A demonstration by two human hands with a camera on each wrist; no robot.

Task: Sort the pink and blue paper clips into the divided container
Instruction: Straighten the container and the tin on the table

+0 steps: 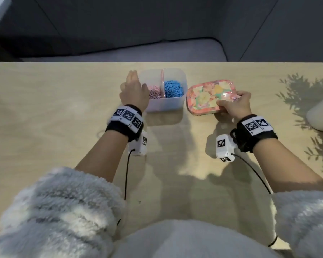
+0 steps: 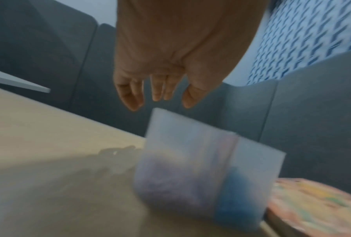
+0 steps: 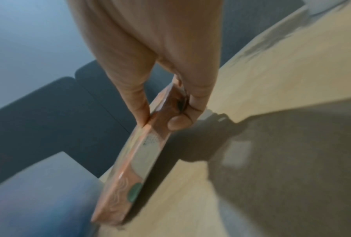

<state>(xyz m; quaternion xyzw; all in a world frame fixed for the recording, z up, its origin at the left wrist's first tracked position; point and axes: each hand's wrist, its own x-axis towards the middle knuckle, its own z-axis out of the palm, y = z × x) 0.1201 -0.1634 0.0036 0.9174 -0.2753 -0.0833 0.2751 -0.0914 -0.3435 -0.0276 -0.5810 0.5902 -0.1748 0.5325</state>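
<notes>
Left hand (image 2: 170, 52) hangs above the translucent divided container (image 2: 207, 160), fingers (image 2: 130, 94) loose and apart, holding nothing. Pinkish blur in one compartment, blue in the other. Floral tin (image 2: 312, 203) just beside it on the table (image 2: 48, 160).

Looks like home living room or lounge corner. Evidence: dark grey upholstered sofa (image 1: 157, 25) with seamed back cushions and lighter grey seat cushion (image 1: 138, 51) directly behind pale wood-grain surface (image 1: 45, 108). White round pot (image 1: 320, 114) with green plant at right edge, leaf shadows falling across surface. Floral-printed box (image 1: 211, 97) beside translucent divided container (image 1: 164, 105), household odds and ends. Blue-and-white patterned fabric (image 2: 304, 40) behind sofa in left wrist view. Person wears fluffy white fleece sleeves (image 1: 63, 211), homely clothing.
</notes>
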